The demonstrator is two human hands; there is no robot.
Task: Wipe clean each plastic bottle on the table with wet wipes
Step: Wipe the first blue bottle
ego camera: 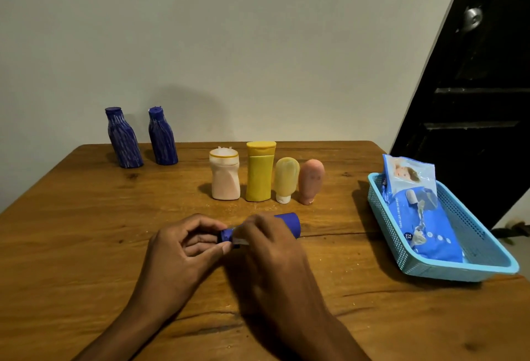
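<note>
Lying on its side near the front of the wooden table (pixel 86 231), a blue bottle (pixel 288 221) is held by both hands. The left hand (pixel 183 249) pinches its cap end between thumb and fingers. The right hand (pixel 266 249) curls over its body, pressing a white wipe (pixel 239 241) on it. Two streaked blue bottles (pixel 140 138) stand far left, four pale bottles (pixel 266 174) in the middle. The wipes pack (pixel 421 217) lies in a blue basket (pixel 459 270) at right.

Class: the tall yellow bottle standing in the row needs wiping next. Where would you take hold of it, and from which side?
Grip the yellow bottle round its narrowed middle, coming from the front. It stands upright, cap on top, with the cream bottle and small yellow tube close on either side, so the sides are crowded.
</note>
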